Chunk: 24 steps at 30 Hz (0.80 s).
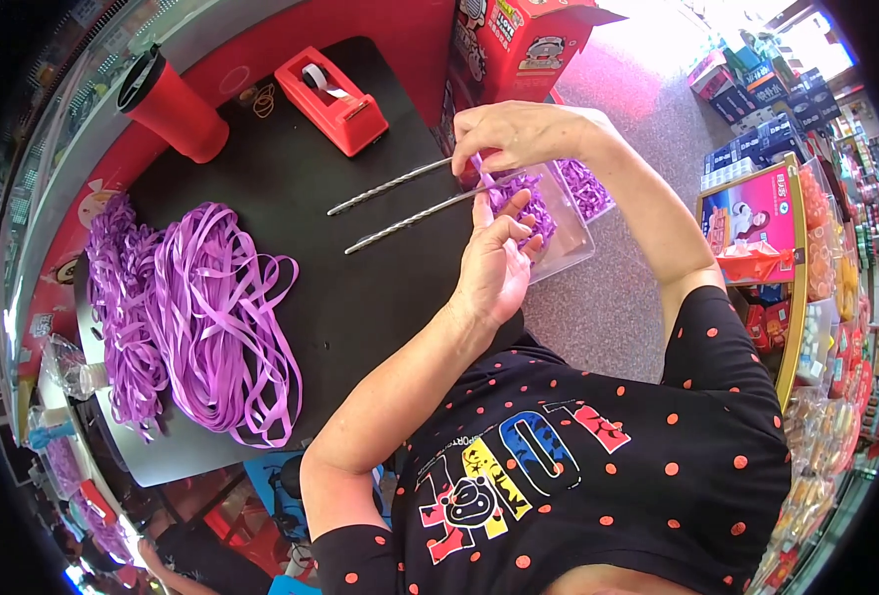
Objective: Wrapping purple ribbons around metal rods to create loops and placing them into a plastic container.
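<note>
A loose heap of purple ribbon (201, 317) lies on the black table (360, 288), two metal rods (410, 203) jut from the right hand (519, 134), which pinches them steady (over the clear tray (568, 233)), while the left hand (499, 263) pinches ribbon beside them.

The room is bright, with strong daylight from the upper right, where the floor (648, 40) is washed out almost white. The black counter (360, 288) shows only soft shadows and little glare. The centre is sharp. Toward the rim, straight edges bend strongly, and the corners are fully black.
</note>
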Tool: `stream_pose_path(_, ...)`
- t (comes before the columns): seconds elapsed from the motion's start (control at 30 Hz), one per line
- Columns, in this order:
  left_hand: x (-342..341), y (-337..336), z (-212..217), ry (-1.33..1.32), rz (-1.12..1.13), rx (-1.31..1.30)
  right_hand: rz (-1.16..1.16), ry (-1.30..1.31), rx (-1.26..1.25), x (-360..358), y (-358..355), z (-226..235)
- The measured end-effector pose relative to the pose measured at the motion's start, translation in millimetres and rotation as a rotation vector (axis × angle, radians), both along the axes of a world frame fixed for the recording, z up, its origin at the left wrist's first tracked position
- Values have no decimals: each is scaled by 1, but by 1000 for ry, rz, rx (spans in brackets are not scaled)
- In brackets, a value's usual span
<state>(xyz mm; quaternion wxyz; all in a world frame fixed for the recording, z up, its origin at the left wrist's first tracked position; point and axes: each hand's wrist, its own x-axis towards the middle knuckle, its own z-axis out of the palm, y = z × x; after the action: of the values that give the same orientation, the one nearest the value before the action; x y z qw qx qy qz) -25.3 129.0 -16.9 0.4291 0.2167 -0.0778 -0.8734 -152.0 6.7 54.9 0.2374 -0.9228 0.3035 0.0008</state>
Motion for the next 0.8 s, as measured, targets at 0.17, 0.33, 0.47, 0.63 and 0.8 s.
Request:
stream_pose_path(0.17,1,0,-2,-6,8,4,58,107,26,3,-8,0)
stream_pose_path(0.33,2,-1,-4,-17,4,2,19,-66,53,-12,-2,-9)
stream_pose_path(0.47,-1,0,-4,5,9,10,49,-137,-206,-44,8,-31)
stream_pose_path(0.63,1,0,-5,28,19,-3,-84,-31,-529,-52,40,-55)
stream_pose_path(0.8,-1,-1,-7,56,12,-18,-242,-246,-414,-68,45,-78)
